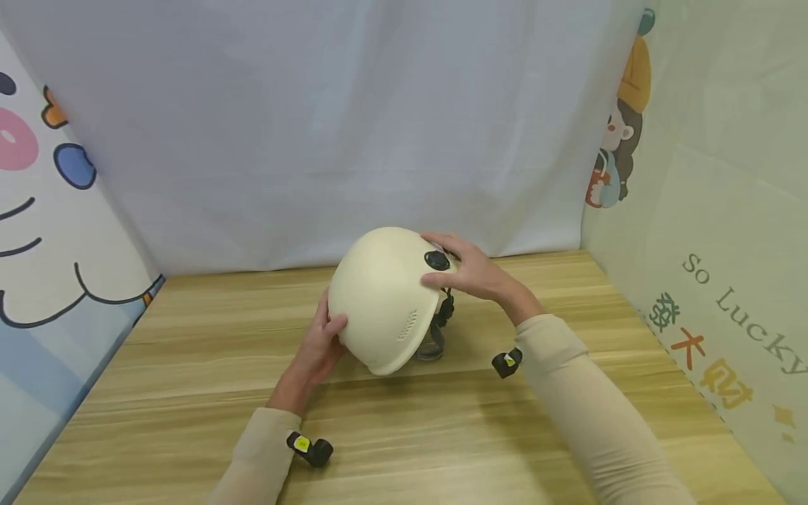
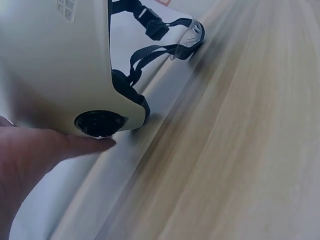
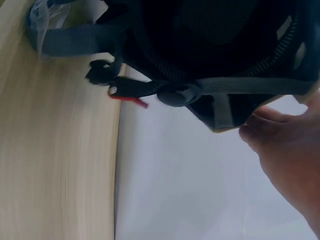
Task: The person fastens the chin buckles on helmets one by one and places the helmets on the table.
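A cream-coloured safety helmet (image 1: pixel 379 287) is tilted over the table, with its opening turned to the right. My left hand (image 1: pixel 318 344) holds the shell from the left, thumb on the outside; some fingers are hidden behind it. At the upper right my right hand (image 1: pixel 470 270) grips the rim beside a round black fitting (image 1: pixel 437 260). Another black fitting (image 2: pixel 100 123) shows near my left fingers in the left wrist view. Dark chin straps (image 3: pixel 175 92) with buckles hang from the opening, and the dark inner padding (image 3: pixel 215 25) faces the right wrist camera.
The wood-grain table (image 1: pixel 208 372) extends around the helmet. Behind it hangs a pale grey curtain (image 1: pixel 315 140). Printed panels with cartoons stand at the left (image 1: pixel 38 210) and right (image 1: pixel 713 210). Small black cameras (image 1: pixel 312 450) are on both wrists.
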Demonstrator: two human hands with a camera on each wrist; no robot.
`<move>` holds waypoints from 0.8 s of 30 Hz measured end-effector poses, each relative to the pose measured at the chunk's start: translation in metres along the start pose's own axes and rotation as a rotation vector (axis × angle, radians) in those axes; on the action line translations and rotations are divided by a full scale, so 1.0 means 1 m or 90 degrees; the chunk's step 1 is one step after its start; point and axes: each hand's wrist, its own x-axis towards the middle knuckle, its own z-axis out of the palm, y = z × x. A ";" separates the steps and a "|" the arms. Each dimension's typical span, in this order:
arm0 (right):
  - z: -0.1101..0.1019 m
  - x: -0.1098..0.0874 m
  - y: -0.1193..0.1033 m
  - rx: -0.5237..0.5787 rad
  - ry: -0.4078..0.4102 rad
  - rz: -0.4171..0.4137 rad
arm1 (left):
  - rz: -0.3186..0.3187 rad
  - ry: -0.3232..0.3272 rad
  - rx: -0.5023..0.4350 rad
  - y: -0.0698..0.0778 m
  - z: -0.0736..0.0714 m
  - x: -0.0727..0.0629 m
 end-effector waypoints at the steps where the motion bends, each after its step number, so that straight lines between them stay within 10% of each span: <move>1: -0.001 0.000 0.002 0.012 -0.004 -0.007 | -0.004 0.000 0.005 0.001 0.001 0.000; 24: 0.013 0.012 -0.017 -0.086 0.009 -0.008 | -0.020 0.028 0.011 0.001 -0.002 -0.001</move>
